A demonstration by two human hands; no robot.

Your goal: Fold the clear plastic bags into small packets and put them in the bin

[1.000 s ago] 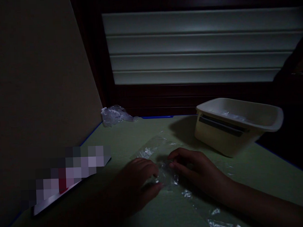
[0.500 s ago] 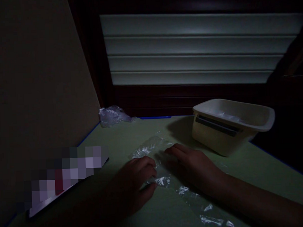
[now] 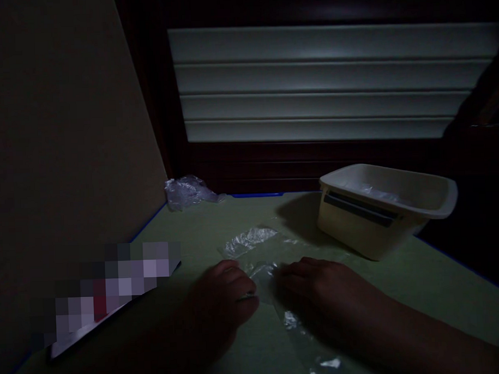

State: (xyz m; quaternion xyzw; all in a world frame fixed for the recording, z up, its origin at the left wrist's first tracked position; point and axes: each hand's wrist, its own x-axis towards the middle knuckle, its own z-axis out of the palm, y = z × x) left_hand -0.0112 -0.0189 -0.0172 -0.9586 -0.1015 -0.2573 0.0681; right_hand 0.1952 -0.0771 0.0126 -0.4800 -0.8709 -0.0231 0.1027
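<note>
Drawn nearer me, my right hand [image 3: 324, 291], low over clear plastic [image 3: 263, 282], my left hand [image 3: 224, 299] curled alongside, both grips unclear.

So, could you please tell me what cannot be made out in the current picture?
Head view: the face of the flat item at left, masked by pixelation.
Head view: the bottom of the cream bin, hidden by its near wall.
Head view: the near end of the clear plastic film, cut off by the bottom edge.
Head view: whether the left hand or right hand grips the film, lost in deep shadow.
</note>
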